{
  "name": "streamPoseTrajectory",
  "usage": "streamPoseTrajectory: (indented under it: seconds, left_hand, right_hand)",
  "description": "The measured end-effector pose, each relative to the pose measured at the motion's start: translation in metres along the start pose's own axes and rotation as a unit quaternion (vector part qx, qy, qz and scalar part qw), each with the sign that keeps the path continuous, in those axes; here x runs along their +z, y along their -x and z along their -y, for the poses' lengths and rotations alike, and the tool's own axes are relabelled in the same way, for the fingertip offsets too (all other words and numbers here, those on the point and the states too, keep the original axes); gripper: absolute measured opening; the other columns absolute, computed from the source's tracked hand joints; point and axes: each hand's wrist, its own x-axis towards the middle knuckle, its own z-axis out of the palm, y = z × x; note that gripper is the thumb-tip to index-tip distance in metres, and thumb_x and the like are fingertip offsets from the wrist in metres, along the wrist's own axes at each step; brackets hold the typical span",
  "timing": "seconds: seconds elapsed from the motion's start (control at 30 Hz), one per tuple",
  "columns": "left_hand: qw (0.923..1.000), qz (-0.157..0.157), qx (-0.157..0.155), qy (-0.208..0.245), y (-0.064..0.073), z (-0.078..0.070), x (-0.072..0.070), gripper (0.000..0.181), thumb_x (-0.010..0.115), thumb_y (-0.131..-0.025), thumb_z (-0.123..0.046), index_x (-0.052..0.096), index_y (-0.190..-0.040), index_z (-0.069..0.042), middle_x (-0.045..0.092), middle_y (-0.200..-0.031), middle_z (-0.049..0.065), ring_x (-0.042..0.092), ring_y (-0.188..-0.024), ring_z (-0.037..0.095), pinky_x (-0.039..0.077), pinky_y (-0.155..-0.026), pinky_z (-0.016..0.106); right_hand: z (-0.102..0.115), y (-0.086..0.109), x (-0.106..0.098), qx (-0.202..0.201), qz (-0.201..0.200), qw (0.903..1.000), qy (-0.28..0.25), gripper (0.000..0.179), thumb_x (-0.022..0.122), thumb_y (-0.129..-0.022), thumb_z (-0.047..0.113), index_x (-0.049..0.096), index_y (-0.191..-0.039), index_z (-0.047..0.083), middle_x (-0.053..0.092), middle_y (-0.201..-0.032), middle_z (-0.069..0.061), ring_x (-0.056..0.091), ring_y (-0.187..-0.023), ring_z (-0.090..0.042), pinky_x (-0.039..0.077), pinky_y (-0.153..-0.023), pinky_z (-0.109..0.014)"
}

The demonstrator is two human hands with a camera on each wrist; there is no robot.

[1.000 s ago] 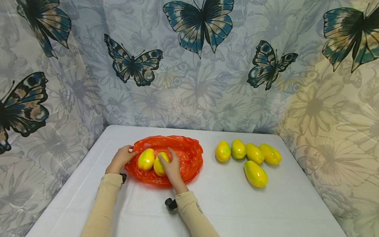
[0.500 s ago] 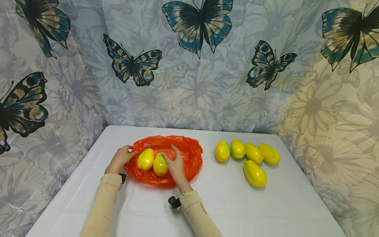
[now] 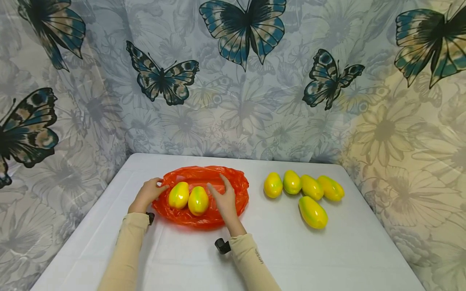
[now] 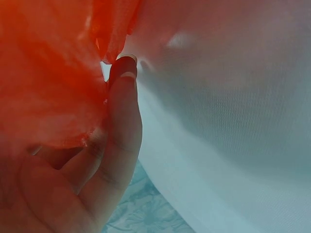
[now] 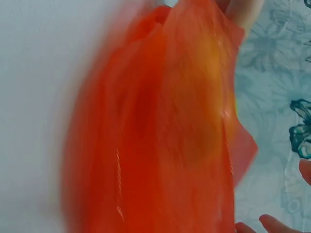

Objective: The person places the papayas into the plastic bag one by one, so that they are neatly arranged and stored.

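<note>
An opened red plastic bag (image 3: 236, 198) lies spread on the white table. Inside it, two glossy yellow-green fruits (image 3: 198, 201), mango-like in shape, sit side by side. My left hand (image 3: 146, 196) grips the bag's left rim; in the left wrist view its fingers (image 4: 124, 111) curl at the red film's edge, part of the hand hidden behind it. Over the bag's right half is my right hand (image 3: 226, 202), thumb and fingers spread, holding nothing and apart from the nearer fruit. Only its fingertips (image 5: 274, 225) show at the lower right of the right wrist view.
On the right of the table (image 3: 291, 254) several more yellow-green fruits (image 3: 312, 187) lie in a row at the back, with a single fruit (image 3: 313, 212) in front of them. A butterfly-print cloth (image 3: 251, 121) hangs behind the table.
My right hand has let go of the right-hand fruit in the bag and drawn away to the right, its fingers spreading. The left hand stays at the rim.
</note>
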Motion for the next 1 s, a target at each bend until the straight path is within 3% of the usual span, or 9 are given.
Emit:
streamPoseTrajectory:
  seconds: [0.67,0.8,1.0]
  left_hand:
    - [1.0000,-0.001,-0.001,-0.001,0.002,-0.001,-0.001,0.058,0.054,-0.099,-0.030,0.042,-0.139,0.009,0.057,-0.124,0.032,0.061,-0.099,0.035,0.057,-0.087,0.044]
    - [1.0000,-0.005,0.001,-0.005,0.002,-0.002,-0.002,0.058,0.055,-0.099,-0.031,0.042,-0.138,0.010,0.057,-0.123,0.032,0.062,-0.097,0.034,0.057,-0.084,0.043]
    - [1.0000,-0.005,0.002,-0.003,0.003,-0.002,-0.002,0.058,0.055,-0.099,-0.031,0.042,-0.138,0.010,0.057,-0.123,0.032,0.062,-0.097,0.034,0.057,-0.083,0.043]
  right_hand:
    - [0.005,-0.005,-0.043,-0.042,-0.038,0.9983,-0.010,0.072,0.070,-0.088,0.039,0.044,-0.144,0.002,0.044,-0.150,-0.019,0.035,-0.143,-0.037,0.030,-0.116,-0.056]
    - [0.002,-0.007,-0.055,-0.033,-0.039,0.9983,-0.029,0.067,0.069,-0.090,0.033,0.043,-0.145,0.005,0.043,-0.152,-0.016,0.035,-0.144,-0.034,0.031,-0.117,-0.053]
    - [-0.003,-0.009,-0.071,-0.022,-0.050,0.9983,-0.016,0.065,0.068,-0.092,0.027,0.041,-0.147,0.005,0.040,-0.154,-0.015,0.031,-0.147,-0.034,0.024,-0.121,-0.049]
